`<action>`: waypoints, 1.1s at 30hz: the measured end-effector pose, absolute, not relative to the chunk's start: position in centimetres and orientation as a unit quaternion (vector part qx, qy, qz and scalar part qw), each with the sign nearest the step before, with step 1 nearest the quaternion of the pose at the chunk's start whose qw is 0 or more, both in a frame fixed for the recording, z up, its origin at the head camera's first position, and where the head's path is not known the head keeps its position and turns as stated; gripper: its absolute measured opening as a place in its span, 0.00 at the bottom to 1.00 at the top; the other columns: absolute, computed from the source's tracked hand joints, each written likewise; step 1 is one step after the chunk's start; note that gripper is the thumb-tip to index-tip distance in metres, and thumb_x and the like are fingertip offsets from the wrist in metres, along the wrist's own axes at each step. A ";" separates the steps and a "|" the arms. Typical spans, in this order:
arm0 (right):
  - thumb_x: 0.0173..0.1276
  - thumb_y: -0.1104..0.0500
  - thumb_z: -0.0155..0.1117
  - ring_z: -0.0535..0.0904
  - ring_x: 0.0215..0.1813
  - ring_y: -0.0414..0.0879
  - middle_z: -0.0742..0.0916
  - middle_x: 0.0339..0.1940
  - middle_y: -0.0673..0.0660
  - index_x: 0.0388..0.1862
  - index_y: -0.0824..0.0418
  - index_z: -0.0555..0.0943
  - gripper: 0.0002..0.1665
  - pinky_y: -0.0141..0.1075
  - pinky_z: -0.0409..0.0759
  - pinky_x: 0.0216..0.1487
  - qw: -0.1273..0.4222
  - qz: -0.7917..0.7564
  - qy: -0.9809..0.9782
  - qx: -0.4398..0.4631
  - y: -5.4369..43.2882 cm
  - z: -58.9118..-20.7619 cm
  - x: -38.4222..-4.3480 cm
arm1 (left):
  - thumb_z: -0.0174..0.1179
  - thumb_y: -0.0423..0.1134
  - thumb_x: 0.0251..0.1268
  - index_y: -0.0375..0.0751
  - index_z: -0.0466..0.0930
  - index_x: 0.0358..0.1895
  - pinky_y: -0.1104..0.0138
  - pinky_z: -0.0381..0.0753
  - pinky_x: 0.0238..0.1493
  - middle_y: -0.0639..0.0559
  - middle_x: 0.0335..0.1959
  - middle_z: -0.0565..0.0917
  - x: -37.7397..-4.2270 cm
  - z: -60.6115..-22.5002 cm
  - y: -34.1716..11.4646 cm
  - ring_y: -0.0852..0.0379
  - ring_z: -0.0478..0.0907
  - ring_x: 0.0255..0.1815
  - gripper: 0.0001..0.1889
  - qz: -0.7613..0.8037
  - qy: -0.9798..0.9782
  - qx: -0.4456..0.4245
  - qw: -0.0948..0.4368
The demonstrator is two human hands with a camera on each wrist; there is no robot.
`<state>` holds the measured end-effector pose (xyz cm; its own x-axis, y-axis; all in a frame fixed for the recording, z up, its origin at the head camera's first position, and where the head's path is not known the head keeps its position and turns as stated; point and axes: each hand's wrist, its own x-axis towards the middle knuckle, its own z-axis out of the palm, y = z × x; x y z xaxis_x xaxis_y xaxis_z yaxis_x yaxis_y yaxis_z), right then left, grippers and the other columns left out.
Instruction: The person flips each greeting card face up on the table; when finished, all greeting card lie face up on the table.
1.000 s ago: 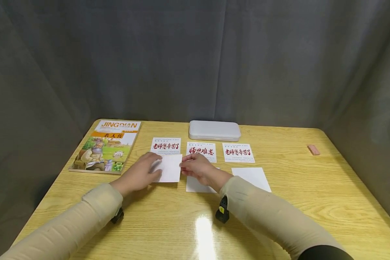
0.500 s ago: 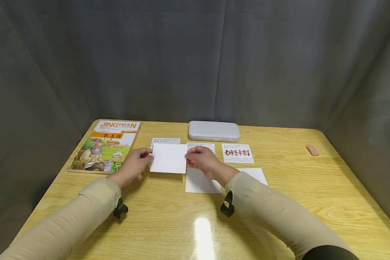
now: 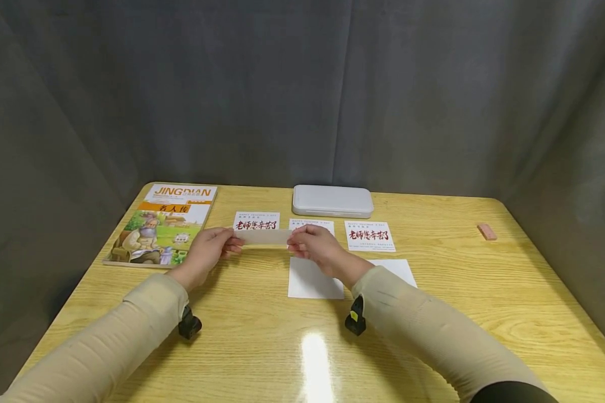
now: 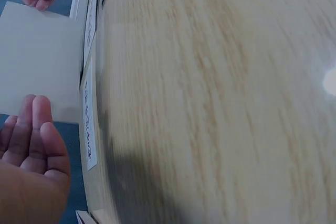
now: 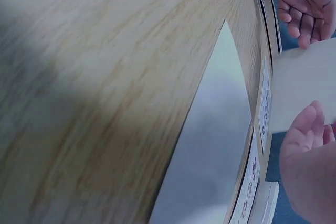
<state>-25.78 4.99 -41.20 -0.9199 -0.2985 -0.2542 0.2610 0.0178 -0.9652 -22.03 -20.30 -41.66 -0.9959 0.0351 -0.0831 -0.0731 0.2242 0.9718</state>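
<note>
left hand (image 3: 209, 249), right hand (image 3: 312, 246): pinch blank card (image 3: 264, 237) | book (image 3: 162, 224): "JINGDIAN"

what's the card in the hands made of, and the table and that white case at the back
Card: looks like thin matt white card or stiff paper; it stays flat held only by its ends between left hand and right hand.
Table: light wood-grain top, probably laminate, glossy enough to mirror a lamp.
Case: seemingly smooth moulded plastic, rounded corners, satin white.
</note>
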 end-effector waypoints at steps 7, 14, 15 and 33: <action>0.76 0.68 0.58 0.82 0.35 0.43 0.83 0.37 0.57 0.50 0.71 0.76 0.08 0.34 0.85 0.44 0.187 -0.700 0.689 0.000 5.0 -41.2 -26.0 | 0.53 0.34 0.81 0.25 0.77 0.59 0.60 0.82 0.46 0.41 0.43 0.86 -22.2 -42.4 -20.2 0.51 0.83 0.42 0.15 0.589 0.807 0.007 0.042; 0.73 0.70 0.59 0.76 0.34 0.42 0.80 0.37 0.56 0.50 0.71 0.78 0.09 0.36 0.84 0.44 0.172 -0.663 0.728 -0.002 5.4 -41.4 -26.2 | 0.56 0.32 0.78 0.29 0.57 0.76 0.61 0.82 0.41 0.48 0.38 0.85 -22.8 -42.8 -19.9 0.56 0.81 0.33 0.29 0.606 0.792 0.012 0.081; 0.73 0.70 0.59 0.75 0.34 0.42 0.80 0.36 0.55 0.50 0.71 0.78 0.09 0.37 0.84 0.45 0.176 -0.659 0.731 -0.010 5.4 -41.4 -26.2 | 0.56 0.33 0.78 0.29 0.56 0.77 0.61 0.82 0.41 0.48 0.38 0.85 -22.8 -42.8 -19.9 0.56 0.81 0.33 0.30 0.606 0.791 0.011 0.083; 0.76 0.65 0.60 0.76 0.34 0.40 0.82 0.37 0.52 0.55 0.70 0.79 0.14 0.33 0.79 0.40 0.200 -0.607 0.760 -0.119 4.5 -40.6 -25.2 | 0.55 0.34 0.78 0.29 0.76 0.60 0.60 0.75 0.37 0.51 0.33 0.79 -23.4 -40.4 -19.5 0.53 0.75 0.34 0.15 0.586 0.801 0.060 0.104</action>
<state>-25.23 4.54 -40.62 -0.8919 -0.4234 -0.1587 0.0609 0.2353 -0.9700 -23.40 -19.53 -40.41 -0.9712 0.2178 -0.0965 -0.0260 0.3058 0.9517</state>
